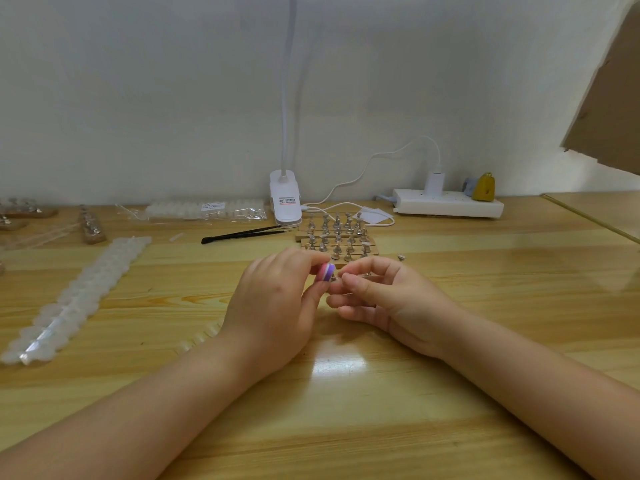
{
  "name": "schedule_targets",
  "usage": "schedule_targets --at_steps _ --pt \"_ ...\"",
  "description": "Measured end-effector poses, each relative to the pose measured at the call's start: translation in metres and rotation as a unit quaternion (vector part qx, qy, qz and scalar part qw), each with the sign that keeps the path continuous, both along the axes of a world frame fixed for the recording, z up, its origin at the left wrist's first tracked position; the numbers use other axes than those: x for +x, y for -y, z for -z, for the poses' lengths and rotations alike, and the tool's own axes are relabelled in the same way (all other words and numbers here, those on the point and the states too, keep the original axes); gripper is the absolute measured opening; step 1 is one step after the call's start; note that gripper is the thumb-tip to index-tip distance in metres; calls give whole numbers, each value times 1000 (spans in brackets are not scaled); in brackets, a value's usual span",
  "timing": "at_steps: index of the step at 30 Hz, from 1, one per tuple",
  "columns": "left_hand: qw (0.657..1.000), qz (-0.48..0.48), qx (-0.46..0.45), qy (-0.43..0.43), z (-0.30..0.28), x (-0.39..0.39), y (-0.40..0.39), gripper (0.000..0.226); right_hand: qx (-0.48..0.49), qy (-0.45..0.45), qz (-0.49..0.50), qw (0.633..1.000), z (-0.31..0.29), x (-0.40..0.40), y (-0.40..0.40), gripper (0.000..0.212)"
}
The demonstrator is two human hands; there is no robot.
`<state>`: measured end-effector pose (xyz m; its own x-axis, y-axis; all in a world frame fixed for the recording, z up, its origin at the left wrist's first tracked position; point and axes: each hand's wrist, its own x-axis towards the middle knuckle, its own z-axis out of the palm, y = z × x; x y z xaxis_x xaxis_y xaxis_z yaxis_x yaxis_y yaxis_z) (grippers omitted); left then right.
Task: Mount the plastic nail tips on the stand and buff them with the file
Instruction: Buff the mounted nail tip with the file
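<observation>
Nail tips are what you are working over, yet the one at your fingertips is too small and too covered to make out: your right hand curls thumb and forefinger round a tiny metal-looking piece at the centre of the wooden table, and whether a tip sits on it cannot be told. Your left hand pinches a small pink and purple file between thumb and fingers, its end just beside the piece in your right hand. Just behind your hands stands the wooden stand with rows of small metal pegs; its near edge is hidden by your fingers. A long strip of clear tips in plastic lies well to your left, and a bagged pack of them rests by the pale wall. Black tweezers lie near a white clip lamp, whose neck runs out of the top of view. A white power strip sits at the back right, and more stands at the far left edge are cut off and blurred.
</observation>
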<state>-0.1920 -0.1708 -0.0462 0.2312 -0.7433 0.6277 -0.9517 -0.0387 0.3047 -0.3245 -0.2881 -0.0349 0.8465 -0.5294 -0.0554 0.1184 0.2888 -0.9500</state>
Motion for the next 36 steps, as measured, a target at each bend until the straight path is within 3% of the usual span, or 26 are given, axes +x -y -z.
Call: schedule_targets --at_steps 12,15,25,36 --pt "1000 8 -3 0 1 2 0 22 1 -14 -12 1000 0 0 2 32" --pt "1000 15 -12 2 2 2 0 21 1 -21 -13 1000 -1 -1 3 25" --pt "999 27 -20 23 2 1 0 22 33 12 -19 999 2 -2 6 33" --pt "990 38 -108 78 -2 4 -1 23 27 29 37 999 2 1 3 33"
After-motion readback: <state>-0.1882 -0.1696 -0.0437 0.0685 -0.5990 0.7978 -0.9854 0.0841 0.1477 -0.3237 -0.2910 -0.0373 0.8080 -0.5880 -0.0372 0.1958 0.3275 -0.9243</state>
